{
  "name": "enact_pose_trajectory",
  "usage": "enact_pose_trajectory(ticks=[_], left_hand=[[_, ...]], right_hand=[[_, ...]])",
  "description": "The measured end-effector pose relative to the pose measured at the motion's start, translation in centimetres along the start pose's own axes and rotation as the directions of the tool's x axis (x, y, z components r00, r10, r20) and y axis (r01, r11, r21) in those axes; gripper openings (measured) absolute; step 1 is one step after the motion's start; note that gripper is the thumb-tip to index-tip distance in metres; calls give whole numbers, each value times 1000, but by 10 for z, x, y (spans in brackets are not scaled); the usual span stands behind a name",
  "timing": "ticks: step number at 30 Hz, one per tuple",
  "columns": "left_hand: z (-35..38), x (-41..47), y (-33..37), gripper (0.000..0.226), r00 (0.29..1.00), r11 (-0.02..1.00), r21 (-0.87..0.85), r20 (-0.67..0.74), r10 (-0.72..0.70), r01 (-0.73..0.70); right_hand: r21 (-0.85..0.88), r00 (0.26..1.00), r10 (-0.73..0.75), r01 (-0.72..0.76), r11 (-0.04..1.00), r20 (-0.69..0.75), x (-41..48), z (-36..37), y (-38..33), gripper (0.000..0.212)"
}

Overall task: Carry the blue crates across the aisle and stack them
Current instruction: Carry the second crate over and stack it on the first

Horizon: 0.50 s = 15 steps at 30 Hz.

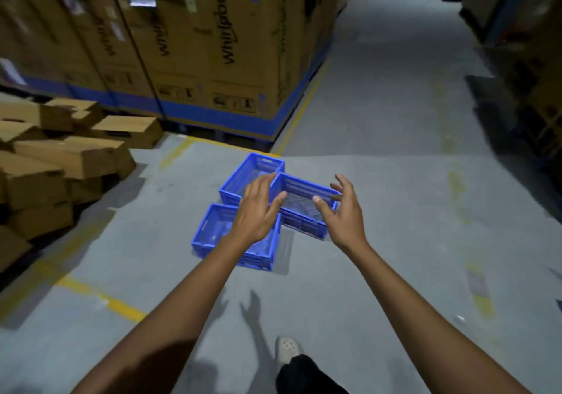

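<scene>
Floor: grey concrete floor point(380, 211) with worn yellow lines point(118, 304) marking the aisle edges.
Left wall: a row of tall cardboard cartons point(213, 44), with a blue band at the base and lettering running up the sides.
Near left: a loose heap of small brown boxes point(60, 156), several tilted.
Right side: shadowed stacks point(541, 104), too dark to make out.
Light: dim, paler down the aisle.
</scene>
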<state>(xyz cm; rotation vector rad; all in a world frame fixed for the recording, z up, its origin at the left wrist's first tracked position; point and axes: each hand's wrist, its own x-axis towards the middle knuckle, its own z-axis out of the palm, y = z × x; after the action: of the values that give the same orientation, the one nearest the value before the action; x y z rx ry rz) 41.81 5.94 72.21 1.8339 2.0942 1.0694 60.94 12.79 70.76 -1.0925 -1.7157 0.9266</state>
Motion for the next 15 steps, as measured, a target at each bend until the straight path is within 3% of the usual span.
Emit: enact_pose_trajectory(ticks=[4, 15], left_hand=[[-32, 12, -53, 57, 999, 998, 53, -25, -30, 31], [-108, 76, -199, 56, 997, 982, 186, 56, -50, 39]], right_hand=[[-3, 998, 12, -12, 1000, 60, 24, 64, 1, 70], [15, 995, 93, -94, 995, 41, 97, 227, -7, 69]])
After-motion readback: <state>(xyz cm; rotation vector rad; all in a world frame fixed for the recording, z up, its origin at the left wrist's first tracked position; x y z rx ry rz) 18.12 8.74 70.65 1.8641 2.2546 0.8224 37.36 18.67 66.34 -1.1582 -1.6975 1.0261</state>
